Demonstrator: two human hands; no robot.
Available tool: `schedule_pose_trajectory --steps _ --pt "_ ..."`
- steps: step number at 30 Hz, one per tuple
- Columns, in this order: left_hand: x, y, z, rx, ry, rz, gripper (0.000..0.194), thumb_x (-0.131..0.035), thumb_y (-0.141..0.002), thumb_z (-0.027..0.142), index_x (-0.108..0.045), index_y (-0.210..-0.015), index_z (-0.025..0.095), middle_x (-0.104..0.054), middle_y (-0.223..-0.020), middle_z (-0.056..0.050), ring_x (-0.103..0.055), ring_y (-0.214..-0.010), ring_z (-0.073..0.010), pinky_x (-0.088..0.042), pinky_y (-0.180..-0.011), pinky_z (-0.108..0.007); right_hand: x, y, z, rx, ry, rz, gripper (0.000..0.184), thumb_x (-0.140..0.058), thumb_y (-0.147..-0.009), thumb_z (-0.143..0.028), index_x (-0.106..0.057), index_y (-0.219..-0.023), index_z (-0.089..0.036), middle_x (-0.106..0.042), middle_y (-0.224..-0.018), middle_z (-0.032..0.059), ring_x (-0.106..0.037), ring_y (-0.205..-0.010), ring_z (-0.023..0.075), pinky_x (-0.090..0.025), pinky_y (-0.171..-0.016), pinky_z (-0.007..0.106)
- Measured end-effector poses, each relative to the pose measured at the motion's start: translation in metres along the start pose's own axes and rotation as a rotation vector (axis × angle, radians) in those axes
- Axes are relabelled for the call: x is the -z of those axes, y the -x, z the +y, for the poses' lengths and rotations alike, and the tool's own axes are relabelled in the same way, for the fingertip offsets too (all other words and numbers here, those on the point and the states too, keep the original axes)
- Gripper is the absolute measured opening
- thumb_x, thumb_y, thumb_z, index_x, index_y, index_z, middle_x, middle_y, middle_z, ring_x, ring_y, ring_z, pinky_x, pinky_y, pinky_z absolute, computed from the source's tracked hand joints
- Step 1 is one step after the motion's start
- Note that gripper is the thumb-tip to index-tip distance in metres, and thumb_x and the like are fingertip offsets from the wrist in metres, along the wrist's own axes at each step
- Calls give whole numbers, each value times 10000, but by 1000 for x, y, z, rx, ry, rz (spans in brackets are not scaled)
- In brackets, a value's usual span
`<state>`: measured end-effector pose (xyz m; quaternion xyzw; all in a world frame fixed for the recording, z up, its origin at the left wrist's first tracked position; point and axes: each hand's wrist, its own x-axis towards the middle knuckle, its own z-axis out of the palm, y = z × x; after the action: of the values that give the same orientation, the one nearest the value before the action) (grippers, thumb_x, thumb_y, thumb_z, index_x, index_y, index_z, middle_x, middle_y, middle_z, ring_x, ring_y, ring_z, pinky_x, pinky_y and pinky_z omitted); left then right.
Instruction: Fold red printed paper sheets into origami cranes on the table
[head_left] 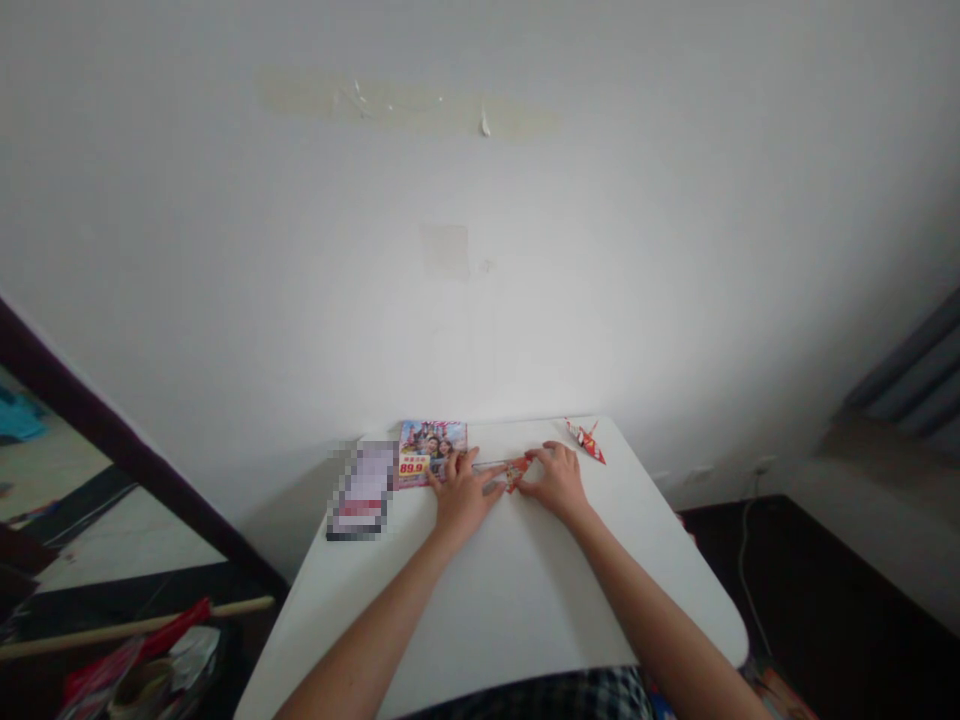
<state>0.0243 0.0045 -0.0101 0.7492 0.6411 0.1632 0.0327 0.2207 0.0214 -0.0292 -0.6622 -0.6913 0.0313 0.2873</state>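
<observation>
A small folded piece of red patterned paper lies on the white table between my hands. My right hand has its thumb and fingers closed on the right side of that paper. From the other side, my left hand reaches the paper with its index finger and thumb, which are stretched out and apart. Its other fingers spread over the right edge of a colourful printed leaflet. Beyond my right hand sits a red and white folded paper crane. The finer folds of the paper are too small to make out.
A phone-like device, blurred by pixelation, lies left of the leaflet. The white table stands against a pale wall. Low at the left are a wooden pole and a cluttered bin; a cable hangs at the right.
</observation>
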Motion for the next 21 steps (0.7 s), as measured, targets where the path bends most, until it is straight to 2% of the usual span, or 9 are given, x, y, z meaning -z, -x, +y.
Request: schedule_pose_trajectory --steps 7,11,17,21 --pt "-4 -1 -3 -20 16 26 371 -573 -872 605 -626 -1237 567 -420 -1571 27 -255 -1450 -388 -112 -1113 -787 1 5 -5 38 29 -47 681 -791 -663 -588 -651 -1270 -314 -494 -1409 128 -420 -1326 338 -206 -1159 549" --pt "-8 -2 -5 -28 9 41 367 -568 -872 615 -623 -1232 575 -427 -1566 21 -262 -1451 -378 -109 -1102 -799 1 7 -5 65 44 -65 720 -777 -672 -613 -622 -1305 -309 -484 -1425 131 -404 -1336 339 -192 -1160 563" --pt "-9 -1 -7 -40 10 59 381 -560 -878 607 -603 -1256 578 -426 -1565 17 -279 -1443 -383 -114 -1108 -794 1 8 -3 84 60 -82 678 -715 -737 -649 -609 -1318 -315 -479 -1430 128 -391 -1352 332 -180 -1161 581" --pt "-10 -1 -8 -37 13 72 474 -562 -880 598 -529 -1351 554 -418 -1573 -3 -287 -1441 -373 -128 -1109 -790 1 7 -3 80 60 -90 612 -701 -775 -627 -628 -1298 -318 -491 -1415 127 -392 -1350 333 -193 -1157 582"
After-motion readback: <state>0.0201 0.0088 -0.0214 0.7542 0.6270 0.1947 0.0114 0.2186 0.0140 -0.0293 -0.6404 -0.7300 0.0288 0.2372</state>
